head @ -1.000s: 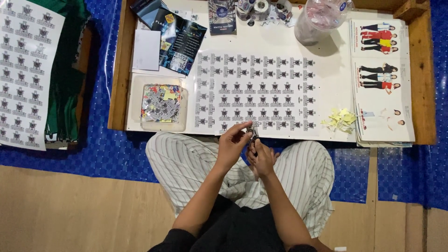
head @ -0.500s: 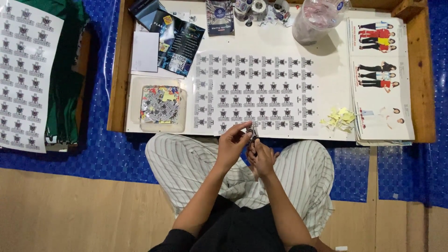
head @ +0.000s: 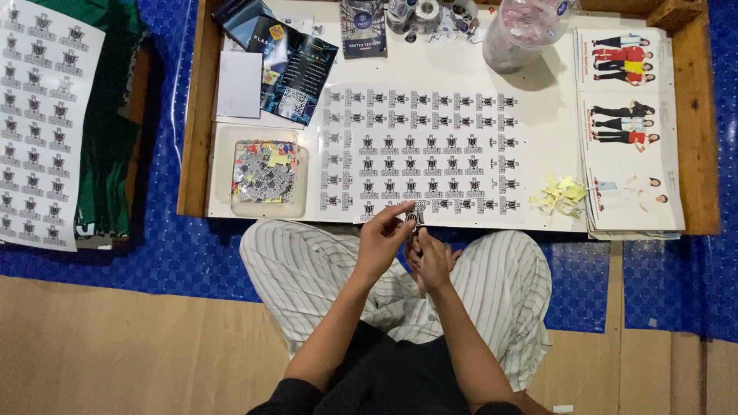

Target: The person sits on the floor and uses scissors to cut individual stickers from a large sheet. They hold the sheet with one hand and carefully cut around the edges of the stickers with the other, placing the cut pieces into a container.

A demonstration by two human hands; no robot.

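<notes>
I sit cross-legged in striped trousers at a low white table. My left hand and my right hand meet at the table's near edge, both pinching one small black-and-white sticker. Just beyond them lies a large sheet printed with rows of the same small emblem. A clear tub holding several loose cut stickers sits left of the sheet. A little pile of yellow paper scraps lies to the right.
Glossy catalogues with clothing photos are stacked at the table's right. Dark leaflets, a white card, tape rolls and a clear plastic bag line the far side. Another sticker sheet and green cloth lie on the blue mat, left.
</notes>
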